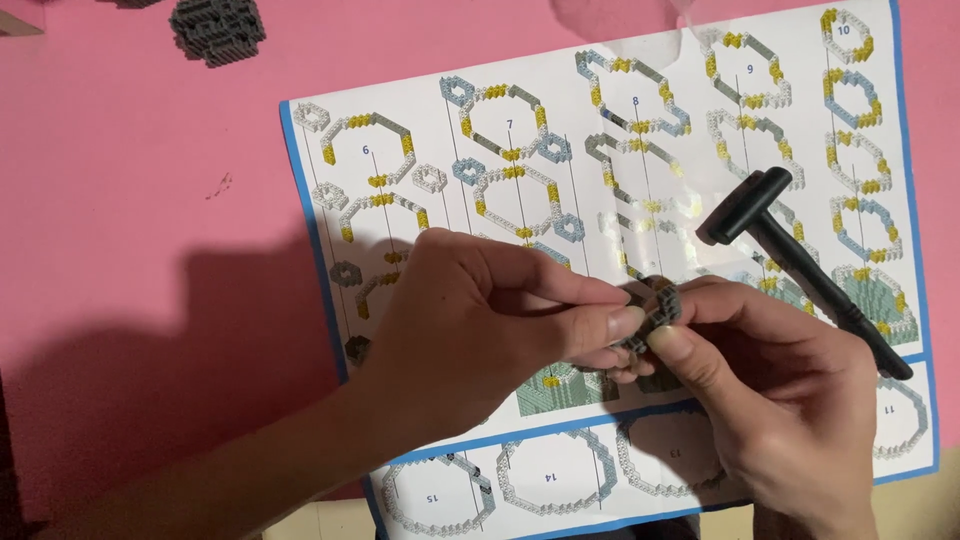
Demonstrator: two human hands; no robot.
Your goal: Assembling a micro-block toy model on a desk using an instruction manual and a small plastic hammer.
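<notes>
Grey and ring-shaped, the small brick piece sits near the middle of the view, pinched from both sides above the instruction sheet. At its nine o'clock, the left hand closes its fingers on the piece's near edge, thumb and forefinger pressed together on it. At its four o'clock, the right hand grips the same piece, its thumb tip touching the lower rim and the other fingers curled behind it. Toward two o'clock from the piece, a black hammer-shaped tool lies slanted on the sheet, its head up near the printed rings and its handle running down past the right hand's knuckles. Printed hexagon rings in white, yellow and blue-grey cover the sheet, which has a blue border. Under the sheet lies a pink surface. Far off at eleven o'clock, a dark grey brick block rests on the pink near the top edge.
</notes>
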